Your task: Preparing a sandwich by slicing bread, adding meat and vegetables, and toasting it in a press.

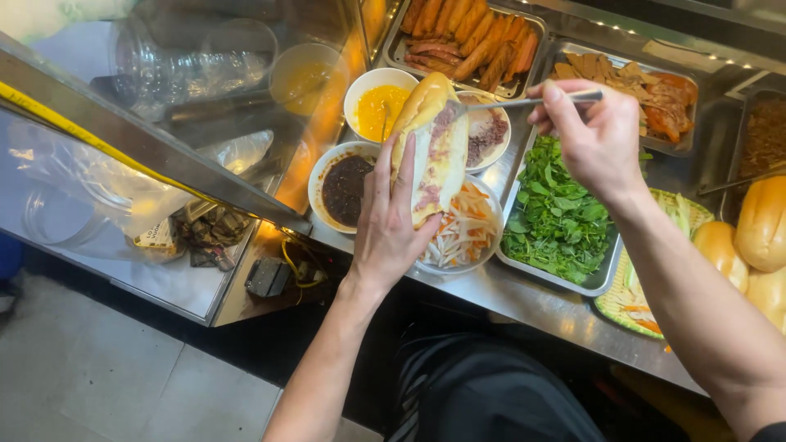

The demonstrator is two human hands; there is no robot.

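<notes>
Spoon [524, 102] tip behind the split baguette [432, 147]; right-edge bread rolls [763, 225] cropped.

Split baguette [431, 147] held open, tilted lengthwise, pink meat slices and pale spread inside. Metal spoon [524, 102] lies horizontal, tip at the bread's upper opening.

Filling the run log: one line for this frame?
left hand: holds split baguette | right hand: holds spoon at baguette | below: pickle bowl

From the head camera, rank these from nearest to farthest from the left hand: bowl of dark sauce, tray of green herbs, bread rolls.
From the left hand:
1. Bowl of dark sauce, just beside its thumb side.
2. Tray of green herbs, across the split sandwich.
3. Bread rolls, far right edge.
</notes>
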